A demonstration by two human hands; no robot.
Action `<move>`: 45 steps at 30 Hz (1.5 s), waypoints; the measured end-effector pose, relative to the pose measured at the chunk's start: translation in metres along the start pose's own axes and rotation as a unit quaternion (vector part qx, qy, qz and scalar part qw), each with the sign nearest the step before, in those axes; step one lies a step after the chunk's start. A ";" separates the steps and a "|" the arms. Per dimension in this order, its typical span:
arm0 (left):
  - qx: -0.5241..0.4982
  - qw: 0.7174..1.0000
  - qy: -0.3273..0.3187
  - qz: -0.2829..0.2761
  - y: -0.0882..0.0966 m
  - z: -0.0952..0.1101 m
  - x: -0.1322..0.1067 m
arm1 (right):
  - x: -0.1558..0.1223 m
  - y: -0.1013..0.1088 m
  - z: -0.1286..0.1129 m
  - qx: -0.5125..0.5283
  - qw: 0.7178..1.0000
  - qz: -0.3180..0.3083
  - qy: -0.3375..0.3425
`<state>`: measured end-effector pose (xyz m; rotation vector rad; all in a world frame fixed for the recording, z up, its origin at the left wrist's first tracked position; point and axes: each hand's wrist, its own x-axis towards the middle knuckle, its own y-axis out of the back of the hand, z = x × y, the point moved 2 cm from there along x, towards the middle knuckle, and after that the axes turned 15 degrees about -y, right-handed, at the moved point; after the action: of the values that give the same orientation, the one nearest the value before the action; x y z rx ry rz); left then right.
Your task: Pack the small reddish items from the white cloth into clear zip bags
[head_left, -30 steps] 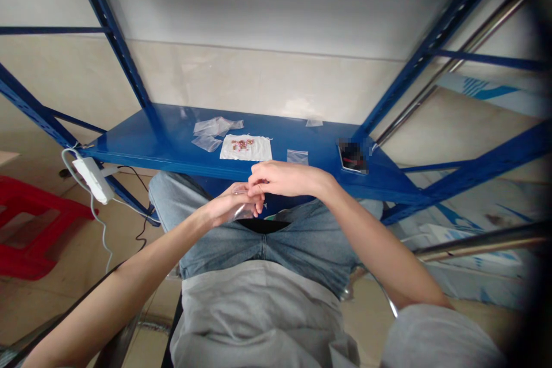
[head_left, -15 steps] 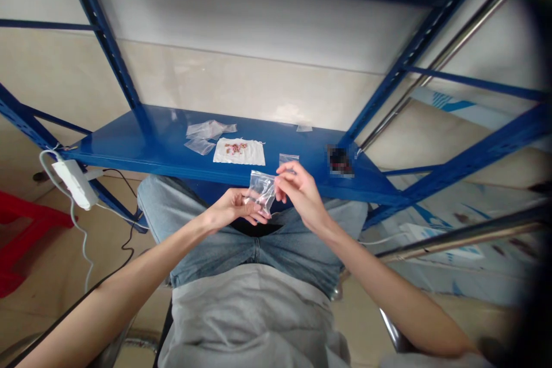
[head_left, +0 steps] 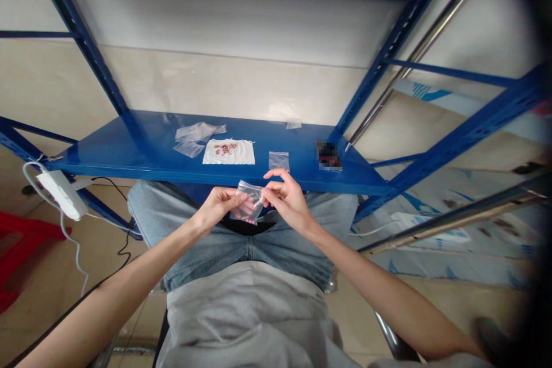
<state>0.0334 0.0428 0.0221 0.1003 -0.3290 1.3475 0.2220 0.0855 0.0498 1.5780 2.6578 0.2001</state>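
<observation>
Left hand (head_left: pixel 219 207) and right hand (head_left: pixel 288 201) pinch a zip bag (head_left: pixel 246 202)
Both grips closed on its edges, above the jeans (head_left: pixel 207 253).

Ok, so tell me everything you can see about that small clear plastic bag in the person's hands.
The small clear plastic bag is thin, glossy and see-through, with creases catching the light. It is held tilted in the air above the person's jeans, not resting on anything. The left hand holds its left side, with fingers showing through the plastic, and the right hand pinches its upper right corner. Whether anything is inside is too hard to tell.
</observation>
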 end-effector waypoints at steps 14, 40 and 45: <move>0.052 0.992 -0.077 0.083 0.003 0.012 0.001 | 0.005 0.006 0.003 -0.019 0.998 -0.061 -0.004; 0.022 0.992 -0.087 0.090 -0.003 0.009 -0.003 | 0.007 0.005 0.013 -0.007 0.995 -0.076 -0.071; 0.033 0.992 -0.092 0.073 -0.009 0.008 -0.004 | 0.003 0.001 0.010 -0.010 0.994 -0.074 -0.074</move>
<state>0.0397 0.0352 0.0299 0.2616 -0.4548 1.4984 0.2224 0.0895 0.0403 1.3270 2.6335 0.0988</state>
